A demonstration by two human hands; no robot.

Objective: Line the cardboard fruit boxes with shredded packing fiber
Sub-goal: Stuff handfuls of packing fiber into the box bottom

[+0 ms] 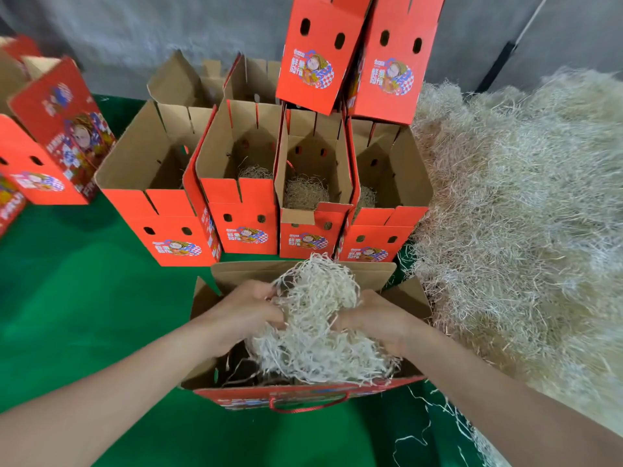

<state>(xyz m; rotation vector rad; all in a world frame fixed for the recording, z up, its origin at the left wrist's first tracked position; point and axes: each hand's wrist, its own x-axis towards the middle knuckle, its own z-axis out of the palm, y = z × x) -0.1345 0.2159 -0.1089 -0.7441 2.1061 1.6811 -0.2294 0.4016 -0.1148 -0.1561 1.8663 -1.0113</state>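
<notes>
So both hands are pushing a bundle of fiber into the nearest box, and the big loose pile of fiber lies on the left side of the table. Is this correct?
Not quite. The head view shows the big loose pile of fiber on the right side of the table, not the left. The rest holds: the left hand and right hand are pushing a bundle of fiber into the nearest box.

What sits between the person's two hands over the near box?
In the head view, a clump of shredded fiber fills the gap between the left hand and right hand, over the open near box.
</notes>
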